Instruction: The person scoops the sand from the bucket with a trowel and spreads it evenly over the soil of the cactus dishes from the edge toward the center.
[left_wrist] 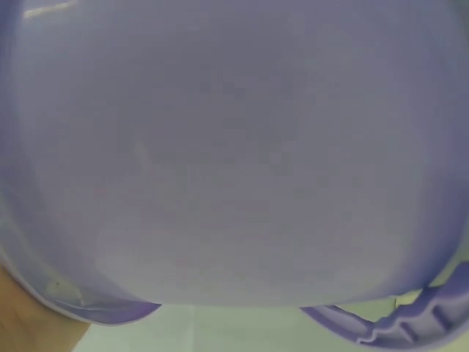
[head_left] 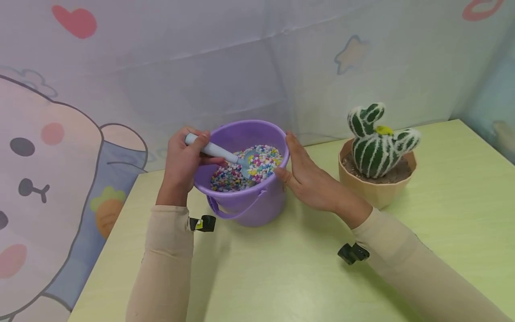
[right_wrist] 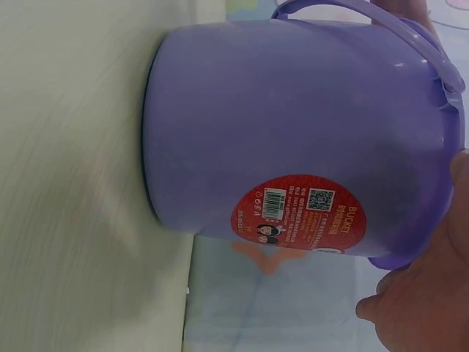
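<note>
A purple bucket (head_left: pixel 257 210) stands on the table, partly filled with small multicoloured pellets (head_left: pixel 263 163). My left hand (head_left: pixel 183 158) grips the pale blue handle of a toy scoop (head_left: pixel 219 152) over the bucket's left rim. The scoop's blade lies among the pellets and carries some of them. At the opposite side, my right hand (head_left: pixel 311 183) holds the bucket, its thumb at the rim and its fingers along the outer wall. In the right wrist view, a red label (right_wrist: pixel 300 213) shows on the bucket. The left wrist view is mostly filled by the bucket's wall (left_wrist: pixel 234 161).
To the right of the bucket stands a potted toy cactus (head_left: pixel 376 154) in a peach pot (head_left: pixel 374 190). A printed cloth backdrop (head_left: pixel 225 67) hangs behind the pale yellow table (head_left: pixel 273 277). The bucket's handle (head_left: pixel 237 214) hangs down at its front.
</note>
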`<state>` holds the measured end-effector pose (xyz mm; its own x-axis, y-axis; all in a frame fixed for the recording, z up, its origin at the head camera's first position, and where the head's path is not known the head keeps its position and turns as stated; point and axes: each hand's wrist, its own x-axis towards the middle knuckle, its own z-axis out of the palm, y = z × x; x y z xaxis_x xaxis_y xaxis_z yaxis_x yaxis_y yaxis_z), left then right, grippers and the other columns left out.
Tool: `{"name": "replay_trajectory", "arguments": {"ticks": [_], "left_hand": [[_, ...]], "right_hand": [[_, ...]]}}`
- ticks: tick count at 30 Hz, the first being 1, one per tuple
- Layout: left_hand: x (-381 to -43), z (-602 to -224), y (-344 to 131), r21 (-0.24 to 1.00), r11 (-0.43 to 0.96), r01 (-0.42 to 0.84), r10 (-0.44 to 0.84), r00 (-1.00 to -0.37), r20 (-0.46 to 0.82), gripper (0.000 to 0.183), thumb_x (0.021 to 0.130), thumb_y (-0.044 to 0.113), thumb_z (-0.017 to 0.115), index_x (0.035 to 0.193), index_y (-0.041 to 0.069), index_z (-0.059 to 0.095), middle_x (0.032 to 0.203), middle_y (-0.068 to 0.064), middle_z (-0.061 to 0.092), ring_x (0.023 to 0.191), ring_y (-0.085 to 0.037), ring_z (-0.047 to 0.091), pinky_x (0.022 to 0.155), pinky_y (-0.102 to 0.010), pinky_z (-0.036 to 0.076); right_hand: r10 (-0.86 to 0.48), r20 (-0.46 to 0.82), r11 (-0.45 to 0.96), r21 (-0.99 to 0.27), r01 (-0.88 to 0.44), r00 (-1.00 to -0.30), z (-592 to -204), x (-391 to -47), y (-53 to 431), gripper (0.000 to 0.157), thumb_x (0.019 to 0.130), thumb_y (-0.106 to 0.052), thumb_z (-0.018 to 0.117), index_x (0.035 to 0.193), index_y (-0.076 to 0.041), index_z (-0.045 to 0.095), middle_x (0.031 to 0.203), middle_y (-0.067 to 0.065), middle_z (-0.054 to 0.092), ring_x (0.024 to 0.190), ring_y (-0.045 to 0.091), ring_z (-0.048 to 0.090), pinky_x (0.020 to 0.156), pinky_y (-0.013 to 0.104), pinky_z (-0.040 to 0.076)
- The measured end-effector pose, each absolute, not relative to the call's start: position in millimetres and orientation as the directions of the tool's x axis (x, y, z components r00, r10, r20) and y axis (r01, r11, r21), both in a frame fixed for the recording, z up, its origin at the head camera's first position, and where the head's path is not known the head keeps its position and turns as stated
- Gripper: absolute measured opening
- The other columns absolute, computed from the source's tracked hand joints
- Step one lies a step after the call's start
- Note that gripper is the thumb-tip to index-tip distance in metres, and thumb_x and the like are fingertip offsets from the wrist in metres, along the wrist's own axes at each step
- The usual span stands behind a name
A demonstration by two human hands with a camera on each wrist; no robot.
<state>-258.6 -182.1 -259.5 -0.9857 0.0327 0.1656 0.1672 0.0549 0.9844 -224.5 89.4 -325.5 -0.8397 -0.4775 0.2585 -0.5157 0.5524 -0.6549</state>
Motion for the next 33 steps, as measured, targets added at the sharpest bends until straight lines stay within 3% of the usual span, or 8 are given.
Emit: {"name": "replay_trajectory", "arguments": {"ticks": [5,10,15,23,33], "left_hand": [[-255.9,-255.2,-186.4,0.994,0.006,0.107,0.057,-0.993,0.106,0.017,0.103,0.012,0.054,0.102,-0.003,0.045,0.128,-0.032,0.051,0.067,-0.028,0.072,0.072,-0.038,0.061],[-248.5,-251.0,-194.1,0.997,-0.044,0.056,0.076,-0.995,0.059,0.022,0.102,0.013,0.056,0.103,-0.005,0.043,0.120,-0.031,0.056,0.071,-0.032,0.073,0.077,-0.036,0.060],[-242.6,-252.6,-200.1,0.992,-0.120,0.042,0.074,-0.996,0.051,0.018,0.103,0.007,0.050,0.103,-0.007,0.040,0.134,-0.026,0.041,0.071,-0.033,0.072,0.078,-0.036,0.060],[-238.7,-257.7,-203.5,0.977,-0.201,0.065,0.029,-0.997,0.072,0.016,0.103,0.007,0.049,0.101,-0.005,0.039,0.108,-0.026,0.053,0.072,-0.036,0.072,0.079,-0.035,0.059],[-239.7,-263.4,-204.8,0.939,-0.335,0.072,-0.020,-0.997,0.069,0.012,0.104,0.003,0.044,0.098,-0.004,0.037,0.123,-0.024,0.045,0.069,-0.033,0.072,0.075,-0.030,0.060]], "right_hand": [[-0.480,0.271,0.547,-0.651,-0.526,-0.834,-326.3,-224.7,88.5,0.087,0.099,-0.064,0.021,0.153,-0.008,-0.018,0.161,0.007,-0.019,0.147,0.023,-0.012,0.120,0.048,0.006],[-0.484,0.288,0.553,-0.631,-0.544,-0.826,-326.2,-224.5,87.1,0.088,0.098,-0.065,0.019,0.153,-0.006,-0.016,0.161,0.009,-0.017,0.148,0.027,-0.010,0.120,0.049,0.007],[-0.478,0.290,0.557,-0.630,-0.541,-0.829,-325.6,-224.3,87.7,0.089,0.097,-0.066,0.018,0.154,-0.007,-0.016,0.162,0.009,-0.016,0.148,0.024,-0.010,0.121,0.048,0.008],[-0.474,0.284,0.566,-0.627,-0.535,-0.834,-325.6,-222.9,89.6,0.089,0.097,-0.067,0.017,0.154,-0.007,-0.016,0.161,0.009,-0.017,0.147,0.024,-0.010,0.120,0.048,0.007],[-0.473,0.292,0.551,-0.638,-0.538,-0.831,-328.3,-224.3,89.3,0.089,0.097,-0.067,0.019,0.154,-0.007,-0.017,0.161,0.008,-0.018,0.147,0.025,-0.011,0.120,0.051,0.007]]}}
